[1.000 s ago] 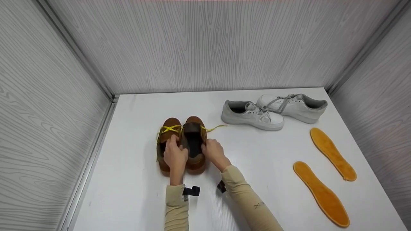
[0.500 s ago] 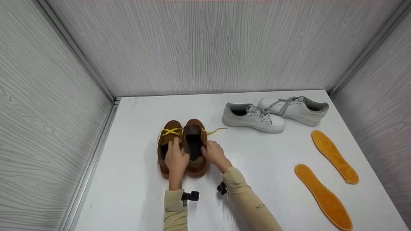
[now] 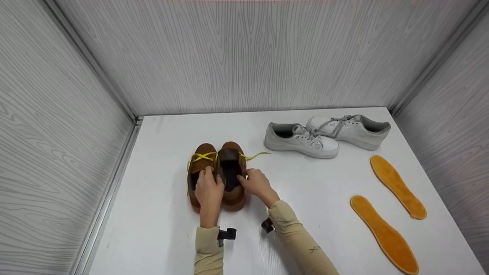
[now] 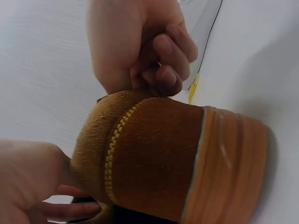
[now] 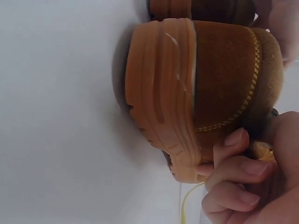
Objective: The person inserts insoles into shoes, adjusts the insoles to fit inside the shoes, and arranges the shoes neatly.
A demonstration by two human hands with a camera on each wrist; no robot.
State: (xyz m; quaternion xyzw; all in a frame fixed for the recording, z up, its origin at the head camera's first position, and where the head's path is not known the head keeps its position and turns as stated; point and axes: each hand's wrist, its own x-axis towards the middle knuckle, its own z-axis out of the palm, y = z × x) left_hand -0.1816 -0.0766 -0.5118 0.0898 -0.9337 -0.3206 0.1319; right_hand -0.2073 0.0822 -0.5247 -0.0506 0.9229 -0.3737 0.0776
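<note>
Two brown suede shoes stand side by side on the white table, toes pointing away. The left shoe [image 3: 202, 163] has yellow laces crossed over its tongue; the right shoe [image 3: 233, 198] lies wide at the opening, its yellow lace hanging out to the right. My left hand [image 3: 209, 191] reaches over the left shoe and grips its inner edge, fingertips near the tongue and thumb between the shoes. My right hand [image 3: 258, 182] pinches the outer side of the right shoe, thumb inside the opening. In the right wrist view its fingers [image 5: 233, 172] curl against the shoe's outside. The left fingertips are partly hidden.
Two white sneakers, one [image 3: 301, 141] in front of the other [image 3: 355, 131], sit at the back right with grey laces. Two orange insoles, a nearer one [image 3: 384, 233] and a farther one [image 3: 397, 185], lie at the right. Grey panels [image 3: 244, 57] enclose the table.
The right wrist has shifted slightly right and toward me, and the right thumb shows more inside the shoe. The left fingers have moved slightly; the shoes stay in place.
</note>
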